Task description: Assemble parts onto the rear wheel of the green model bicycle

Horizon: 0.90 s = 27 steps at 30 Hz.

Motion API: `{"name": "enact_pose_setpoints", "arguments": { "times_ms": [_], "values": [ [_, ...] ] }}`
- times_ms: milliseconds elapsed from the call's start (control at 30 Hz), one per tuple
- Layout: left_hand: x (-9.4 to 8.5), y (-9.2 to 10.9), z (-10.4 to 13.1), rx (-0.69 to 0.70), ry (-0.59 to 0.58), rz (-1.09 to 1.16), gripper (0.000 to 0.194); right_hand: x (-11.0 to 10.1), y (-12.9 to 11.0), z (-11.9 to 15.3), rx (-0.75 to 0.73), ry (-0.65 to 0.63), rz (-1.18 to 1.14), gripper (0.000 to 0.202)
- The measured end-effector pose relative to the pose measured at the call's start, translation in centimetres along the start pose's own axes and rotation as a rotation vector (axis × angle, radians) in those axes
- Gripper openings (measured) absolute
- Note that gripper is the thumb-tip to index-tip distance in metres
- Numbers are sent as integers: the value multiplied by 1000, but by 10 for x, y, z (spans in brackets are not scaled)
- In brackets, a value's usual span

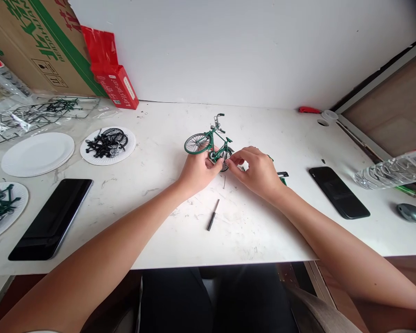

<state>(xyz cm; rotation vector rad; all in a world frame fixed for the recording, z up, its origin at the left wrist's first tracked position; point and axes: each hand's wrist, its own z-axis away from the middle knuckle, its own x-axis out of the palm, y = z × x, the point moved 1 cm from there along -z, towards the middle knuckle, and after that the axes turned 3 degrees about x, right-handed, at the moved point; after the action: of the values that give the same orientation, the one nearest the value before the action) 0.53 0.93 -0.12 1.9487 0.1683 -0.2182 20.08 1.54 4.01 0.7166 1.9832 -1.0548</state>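
Both forearms reach over the white table, left hand and right hand fingers pinching the green model bicycle.

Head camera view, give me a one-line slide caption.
Both hands, left and right, grip a green model bicycle on a white table.

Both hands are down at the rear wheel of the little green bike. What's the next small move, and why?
Probably keep the left hand steadying the model bicycle and let the right hand work its fingertips at the rear wheel. Both hands meet there, the bike stands upright on the table, and the small dark tool lies unused near the front edge.
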Motion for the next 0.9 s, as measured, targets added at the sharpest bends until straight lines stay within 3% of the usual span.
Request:
{"name": "enact_pose_setpoints", "arguments": {
  "times_ms": [100, 367, 900],
  "values": [
    [0, -1, 0, 11, 0, -2, 23, 0, 0, -1, 37, -1, -14, 30],
    [0, 0, -1, 15, 32, 29, 23, -2, 2, 0, -10, -14, -162, 8],
    [-1, 1, -1, -20, 19, 43, 31, 3, -4, -2, 62, -12, -111, 7]
  ]
}}
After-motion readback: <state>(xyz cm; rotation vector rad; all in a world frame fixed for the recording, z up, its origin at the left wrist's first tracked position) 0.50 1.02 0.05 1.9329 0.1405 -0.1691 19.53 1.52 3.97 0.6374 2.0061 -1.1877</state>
